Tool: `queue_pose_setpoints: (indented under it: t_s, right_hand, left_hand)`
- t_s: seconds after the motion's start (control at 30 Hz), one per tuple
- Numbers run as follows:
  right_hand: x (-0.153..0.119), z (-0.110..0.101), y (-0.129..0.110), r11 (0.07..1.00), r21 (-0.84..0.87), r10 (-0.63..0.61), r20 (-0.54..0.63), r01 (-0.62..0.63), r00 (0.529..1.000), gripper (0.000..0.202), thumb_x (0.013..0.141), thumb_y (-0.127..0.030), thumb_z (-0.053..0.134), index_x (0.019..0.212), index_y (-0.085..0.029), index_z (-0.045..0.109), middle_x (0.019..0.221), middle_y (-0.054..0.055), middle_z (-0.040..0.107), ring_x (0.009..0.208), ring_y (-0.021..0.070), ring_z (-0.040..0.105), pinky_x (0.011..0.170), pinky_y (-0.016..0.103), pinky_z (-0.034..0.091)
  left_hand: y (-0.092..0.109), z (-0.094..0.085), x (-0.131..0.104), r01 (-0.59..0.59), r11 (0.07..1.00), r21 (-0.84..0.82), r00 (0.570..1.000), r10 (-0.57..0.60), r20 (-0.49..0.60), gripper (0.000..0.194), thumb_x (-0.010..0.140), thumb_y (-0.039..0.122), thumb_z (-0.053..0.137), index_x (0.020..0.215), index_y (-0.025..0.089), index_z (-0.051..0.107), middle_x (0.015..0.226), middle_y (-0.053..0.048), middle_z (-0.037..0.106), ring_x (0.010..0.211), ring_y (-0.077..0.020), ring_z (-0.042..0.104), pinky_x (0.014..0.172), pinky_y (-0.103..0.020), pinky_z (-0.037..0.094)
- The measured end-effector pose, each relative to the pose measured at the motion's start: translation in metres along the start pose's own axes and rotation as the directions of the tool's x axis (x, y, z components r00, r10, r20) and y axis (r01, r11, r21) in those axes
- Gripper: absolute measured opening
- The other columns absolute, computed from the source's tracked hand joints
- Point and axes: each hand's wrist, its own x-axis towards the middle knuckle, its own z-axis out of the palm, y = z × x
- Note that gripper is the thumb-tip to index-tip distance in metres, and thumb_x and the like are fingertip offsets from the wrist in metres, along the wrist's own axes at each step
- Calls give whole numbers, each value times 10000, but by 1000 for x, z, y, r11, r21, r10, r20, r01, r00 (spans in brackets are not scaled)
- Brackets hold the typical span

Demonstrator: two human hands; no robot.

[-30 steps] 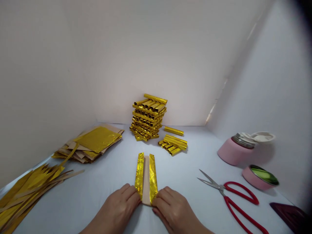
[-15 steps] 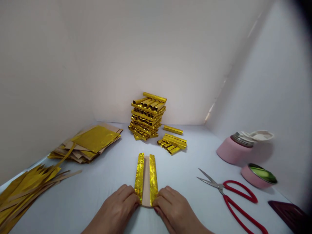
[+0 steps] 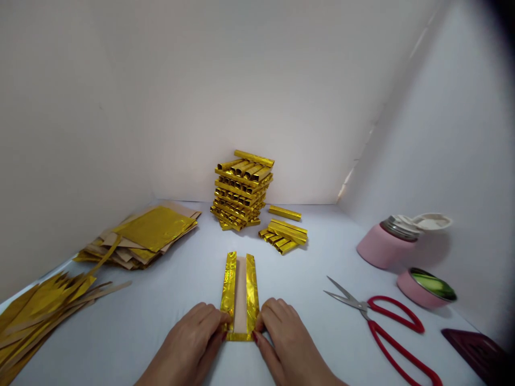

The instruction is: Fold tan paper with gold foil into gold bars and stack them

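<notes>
Here, my left hand [image 3: 192,335] and right hand [image 3: 286,338] pinch the near corners of the folded gold paper [image 3: 252,284], whose near fold [image 3: 240,337] could skew if my fingertips [image 3: 224,317] press unevenly.

A narrow gold flap [image 3: 240,337] now lies folded across the near end of my gold strip [image 3: 252,289], where the pale inner side showed before.

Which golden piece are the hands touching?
The folded piece between the left hand and right hand; unlike the stacked tubes, it shows a beige middle.
</notes>
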Motion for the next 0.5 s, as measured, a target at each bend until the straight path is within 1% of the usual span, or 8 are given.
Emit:
queue_pose_setpoints:
  t_s: [0.1,0.2,0.23,0.3,0.33,0.4,0.47,0.5]
  right_hand:
    - [2,-4,-1,994,82,71,35,-74,997,155,771,-46,496,813,-195,504,832,53,572,753,215,513,675,357,456]
    - [3,-7,-2,989,108,92,47,-97,995,159,772,-43,504,788,-201,506,825,41,575,763,207,526,681,348,465]
    - [3,-7,-2,990,99,94,39,-97,995,163,772,-40,505,773,-203,510,814,39,579,755,205,532,669,341,468]
    - [2,-7,-2,996,59,66,-9,-66,998,175,782,-34,491,759,-203,530,802,42,595,742,202,549,649,330,479]
    - [1,-5,-3,999,33,25,-52,-23,998,179,798,-38,479,788,-200,554,821,51,614,754,203,563,655,327,487]
    - [-2,0,-5,986,-37,-165,-149,161,975,200,865,-76,440,931,-185,595,913,78,662,831,206,601,713,324,503]
    - [-5,8,-6,914,-144,-405,-240,380,882,246,953,-159,369,1076,-148,581,981,91,700,907,197,630,783,306,504]
    - [-7,12,-6,866,-204,-497,-250,457,831,288,985,-211,326,1103,-131,576,987,87,715,924,191,641,801,296,504]
  left_hand:
    - [3,-3,1,-17,999,38,1000,17,7,176,906,106,454,976,230,558,913,-28,621,820,-181,592,694,-269,484]
    - [6,-6,2,-205,964,168,979,199,49,265,881,67,476,1052,249,565,1036,-32,649,909,-192,604,754,-273,478]
    - [7,-7,1,-275,934,229,961,266,70,296,868,60,483,1082,248,563,1077,-34,657,942,-201,607,763,-277,477]
    - [8,-7,-1,-363,863,351,931,349,103,353,846,57,491,1148,230,548,1156,-42,654,1011,-215,604,782,-283,474]
    - [8,-6,-2,-377,837,397,925,361,116,369,842,70,496,1177,219,539,1191,-48,642,1044,-219,597,797,-286,473]
    - [7,-4,-5,-383,809,445,922,364,132,367,843,135,519,1205,194,536,1231,-65,621,1080,-226,590,837,-297,469]
    - [5,-1,-9,-386,801,458,921,365,138,355,848,230,553,1198,173,556,1228,-87,619,1081,-239,597,863,-316,471]
    - [3,-1,-10,-388,800,458,921,362,147,367,851,281,566,1200,166,560,1233,-97,613,1085,-245,596,872,-325,473]
